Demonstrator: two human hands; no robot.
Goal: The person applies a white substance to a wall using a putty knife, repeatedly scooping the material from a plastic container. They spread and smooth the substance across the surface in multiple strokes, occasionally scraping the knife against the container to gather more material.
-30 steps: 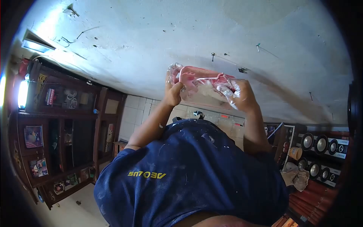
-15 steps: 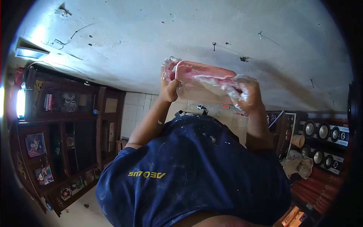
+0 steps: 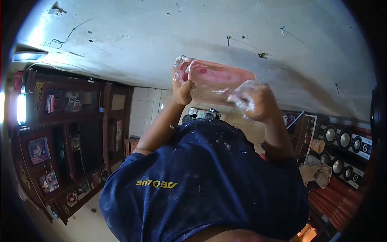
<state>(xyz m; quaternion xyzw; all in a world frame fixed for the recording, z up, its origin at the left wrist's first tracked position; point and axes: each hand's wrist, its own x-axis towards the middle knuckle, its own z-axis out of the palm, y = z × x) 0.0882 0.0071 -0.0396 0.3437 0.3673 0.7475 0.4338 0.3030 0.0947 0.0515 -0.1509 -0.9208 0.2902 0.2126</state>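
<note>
A pink plastic tub (image 3: 223,72), smeared inside with pale residue, is held up in front of the wall. My left hand (image 3: 183,80) grips its left end, thumb on the near side and paste-coated fingers behind. Close to the tub's right front corner is my right hand (image 3: 254,99), its curled fingers thick with white paste. A short pale strip (image 3: 220,92) shows just left of those fingertips; whether it is paste or part of a tool in the hand cannot be made out.
A pale wall (image 3: 161,36) with nails and holes fills the top. Dark wooden shelving (image 3: 76,133) stands at the left. On the right are speakers (image 3: 344,137), a beige cup (image 3: 317,146) and crumpled brown paper (image 3: 316,173).
My right hand has come down and slightly left, off the tub's right rim. More of the tub's inside shows. My left hand keeps its hold.
</note>
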